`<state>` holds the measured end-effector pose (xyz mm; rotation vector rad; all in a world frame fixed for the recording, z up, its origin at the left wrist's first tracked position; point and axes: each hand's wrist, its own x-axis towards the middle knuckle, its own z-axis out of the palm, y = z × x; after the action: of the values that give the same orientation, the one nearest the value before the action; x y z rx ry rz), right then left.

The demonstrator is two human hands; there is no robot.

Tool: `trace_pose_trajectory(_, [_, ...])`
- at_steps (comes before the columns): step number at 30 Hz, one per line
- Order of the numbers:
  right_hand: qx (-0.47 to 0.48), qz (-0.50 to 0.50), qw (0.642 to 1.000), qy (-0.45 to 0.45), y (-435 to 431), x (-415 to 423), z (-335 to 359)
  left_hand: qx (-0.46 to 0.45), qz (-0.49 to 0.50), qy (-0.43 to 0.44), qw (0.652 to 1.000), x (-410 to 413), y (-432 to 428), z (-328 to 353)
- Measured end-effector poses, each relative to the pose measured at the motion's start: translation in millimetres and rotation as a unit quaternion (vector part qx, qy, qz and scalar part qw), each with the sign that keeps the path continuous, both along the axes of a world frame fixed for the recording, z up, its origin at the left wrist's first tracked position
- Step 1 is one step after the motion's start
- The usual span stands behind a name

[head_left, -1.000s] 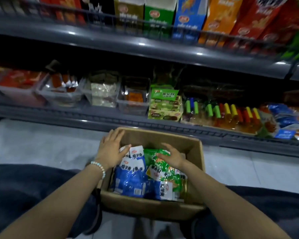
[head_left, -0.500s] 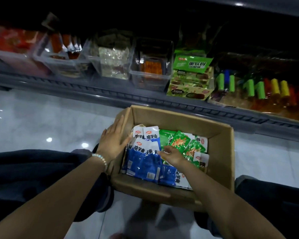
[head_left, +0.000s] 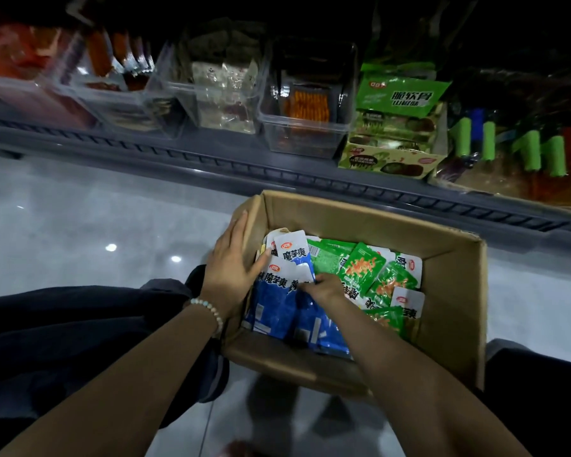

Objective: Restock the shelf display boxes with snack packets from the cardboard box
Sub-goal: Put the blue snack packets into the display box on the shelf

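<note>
Cardboard box [head_left: 370, 219] — one; right hand [head_left: 323, 287] pinches blue packet [head_left: 294, 258].

left hand [head_left: 233, 270]: flat, fingers straight toward 1 o'clock | right hand [head_left: 325, 286]: fingers curled toward 10 o'clock, pinching blue packet [head_left: 279, 300]

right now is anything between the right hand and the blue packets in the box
Nothing visible: the right hand curls its fingers onto the blue packets in the open cardboard box; the left hand rests on its left wall.
</note>
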<state>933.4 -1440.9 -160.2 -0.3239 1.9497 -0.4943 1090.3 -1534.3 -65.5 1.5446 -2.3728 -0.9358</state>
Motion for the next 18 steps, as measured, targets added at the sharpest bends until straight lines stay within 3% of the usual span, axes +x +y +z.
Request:
trace_pose_trajectory(3, [-0.01,-0.02,1.0,0.017,1.1,2.9,-4.3,0.003,0.002,0.005,1.0,0.4,0.4,-1.0])
trace_pose_trajectory(10, [-0.095,-0.108,0.988,-0.062,20.7,-12.4,11.9,0.008,-0.011,0.003,1.0,-1.0,2.2,4.1])
trace_pose_trajectory(15, [-0.174,-0.131,0.974,-0.064,27.8,-48.8,71.4,-0.004,-0.048,-0.078,0.996,-8.2,1.5,14.9])
trace_pose_trajectory(18, [-0.232,-0.12,0.962,-0.076,23.6,-71.9,119.7,-0.013,-0.087,-0.078,0.993,-31.4,3.4,41.4])
